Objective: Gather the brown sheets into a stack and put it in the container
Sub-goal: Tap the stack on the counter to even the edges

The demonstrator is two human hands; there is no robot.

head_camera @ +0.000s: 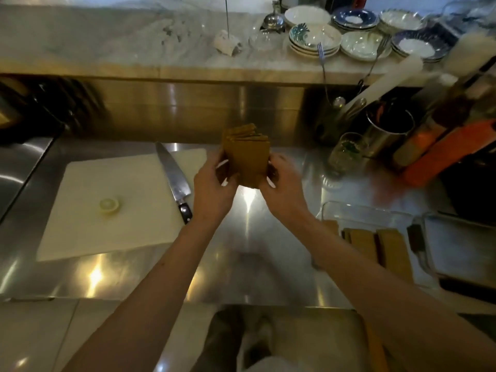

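Nearest, at about four o'clock from the hands, the clear container [367, 232] sits on the steel bench [255, 251], with several brown stacks already standing on edge inside; its right part is blurred and its near rim hard to trace. Above the bench centre, both hands hold the sheets [247, 157] upright: the left hand [212, 189] has its fingers curled closed around the left edge, the right hand [281, 181] pinches the right edge, nothing else in either. The sheets fan apart at the top, so they are not yet squared. They look thin, light and fairly stiff, probably brittle, so they are best held by the two side edges with even, gentle pressure and tapped level rather than squeezed. The lower edges are hidden behind the palms, and the count cannot be told. At nine o'clock lie a knife [174, 178] and a white board [112, 205]; at one o'clock, blurred plates [314, 38].
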